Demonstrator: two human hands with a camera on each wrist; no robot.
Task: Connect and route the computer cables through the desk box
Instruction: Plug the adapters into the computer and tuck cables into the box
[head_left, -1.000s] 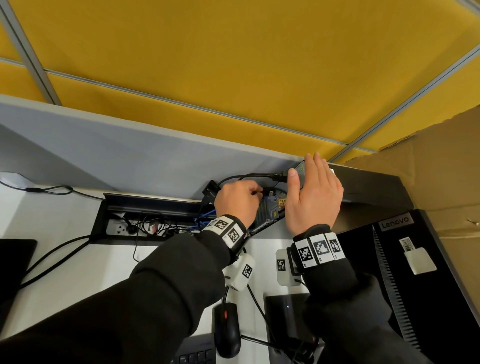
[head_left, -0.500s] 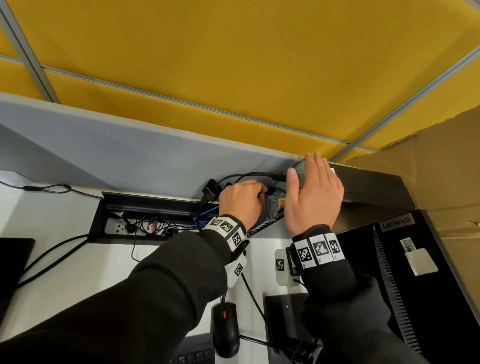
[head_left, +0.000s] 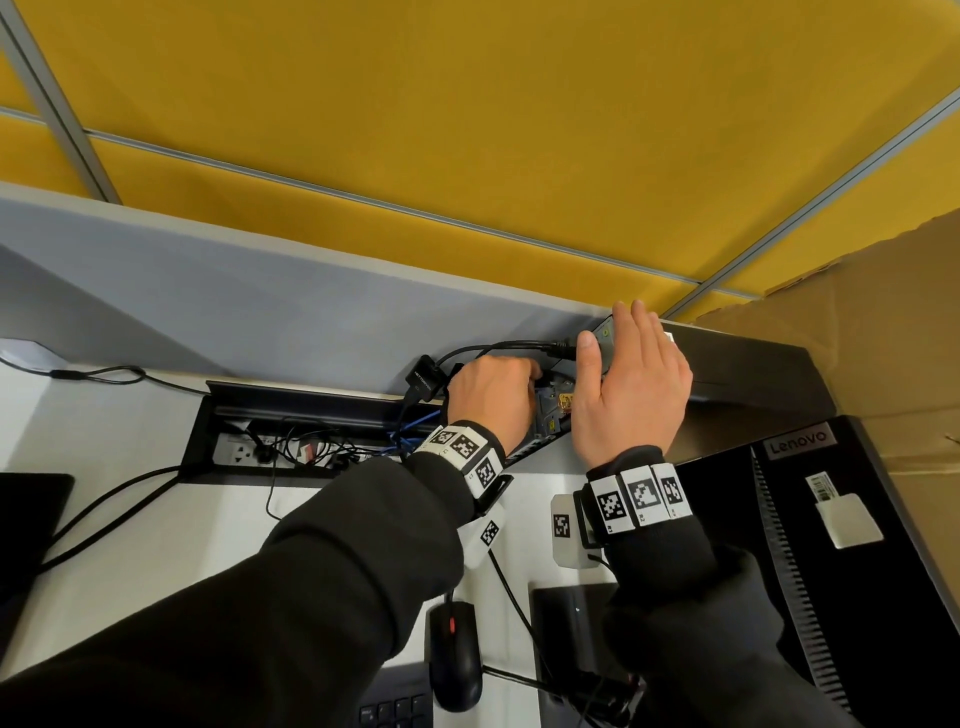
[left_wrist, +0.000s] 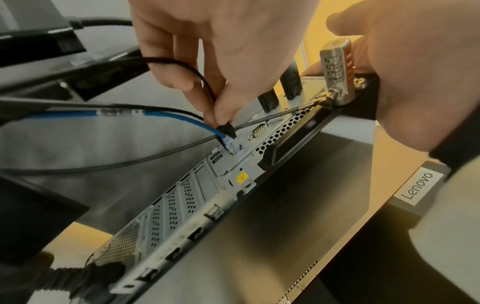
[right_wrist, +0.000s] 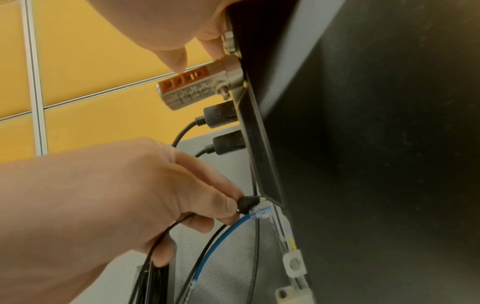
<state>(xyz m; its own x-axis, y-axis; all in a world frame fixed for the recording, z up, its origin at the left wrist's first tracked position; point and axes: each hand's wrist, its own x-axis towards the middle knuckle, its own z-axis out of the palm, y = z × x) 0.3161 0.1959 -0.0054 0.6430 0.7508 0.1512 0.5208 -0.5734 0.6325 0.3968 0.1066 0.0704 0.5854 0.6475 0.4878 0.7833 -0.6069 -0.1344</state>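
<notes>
Barely shifted since a second ago: left hand (left_wrist: 207, 51) still pinching small black plug (left_wrist: 226, 129) beside blue network cable (left_wrist: 182, 121); right hand (head_left: 631, 384) spread flat, steadying black computer tower (left_wrist: 272, 216). Not yet seated, seemingly.

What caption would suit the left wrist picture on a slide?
Left hand pinches a black plug beside the blue network cable at the computer's back panel.

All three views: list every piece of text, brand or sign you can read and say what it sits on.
"Lenovo": badge on the black computer case, also readable in the left wrist view.
"DP" mark: moulded on the upper black plug in the case's back.
Yellow sticker on the rear panel: a sign, unreadable.
Combination lock: dial digits blurred.
White barcode label on the case: too small.
Black adapter print: too small.
</notes>
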